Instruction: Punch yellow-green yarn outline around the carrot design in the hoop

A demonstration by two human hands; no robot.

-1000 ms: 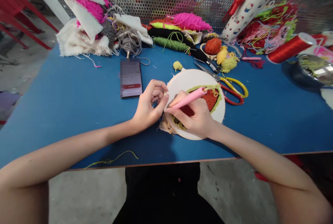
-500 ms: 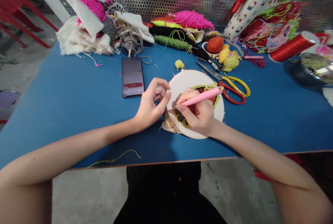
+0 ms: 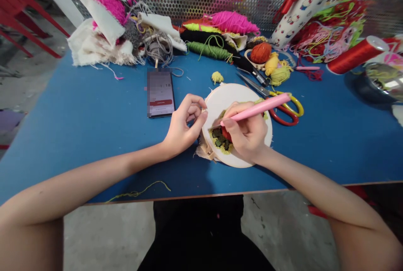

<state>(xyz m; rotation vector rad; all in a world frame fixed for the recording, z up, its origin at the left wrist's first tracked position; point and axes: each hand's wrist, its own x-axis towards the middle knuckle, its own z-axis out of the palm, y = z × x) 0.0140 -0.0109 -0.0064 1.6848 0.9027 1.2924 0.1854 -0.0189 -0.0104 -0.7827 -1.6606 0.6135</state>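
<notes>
A round embroidery hoop (image 3: 225, 97) with cream cloth lies on the blue table (image 3: 78, 124) in front of me. Red, green and dark tufted stitching (image 3: 220, 139) fills its near part. My right hand (image 3: 247, 132) is closed around a pink punch needle pen (image 3: 261, 106), its tip down on the cloth near the stitching. My left hand (image 3: 182, 126) pinches the hoop's left rim with curled fingers.
A phone (image 3: 160, 93) lies left of the hoop. Yellow and red handled scissors (image 3: 280, 105) lie right of it. Yarn skeins (image 3: 220, 36), cloth scraps (image 3: 103, 32), a red thread spool (image 3: 355, 55) and a metal bowl (image 3: 378, 80) line the back. A loose green thread (image 3: 138, 191) lies near the front edge.
My right hand has shifted to the right and up over the hoop with the pink pen, uncovering the dark and green stitching. The left hand has kept its pinch on the rim.
</notes>
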